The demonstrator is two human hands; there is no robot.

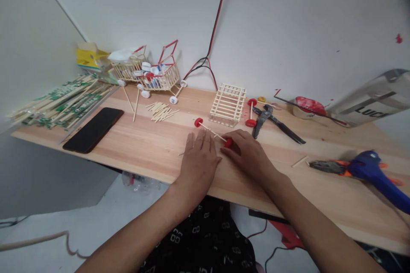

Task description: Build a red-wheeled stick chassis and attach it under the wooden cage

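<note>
My left hand [199, 163] lies flat on the wooden table [153, 145], fingers stretched out. Just beyond its fingertips is a thin wooden stick [209, 128] with a red bottle cap [198, 122] on its far end. At the near end, my right hand [250, 153] pinches a second red cap [228, 143], partly hidden by the fingers. Behind the hands stands a basket frame of glued sticks [228, 104]. To its right is another stick axle with two red caps [252, 111], beside black-handled pliers [275, 123].
At the back left stand two small stick carts [160, 77] with white cap wheels. Cut sticks [161, 111], a phone [93, 130] and wrapped chopsticks [68, 100] lie left. On the right are a blue glue gun [371, 170], more pliers [326, 166] and a red-stained cup [307, 108].
</note>
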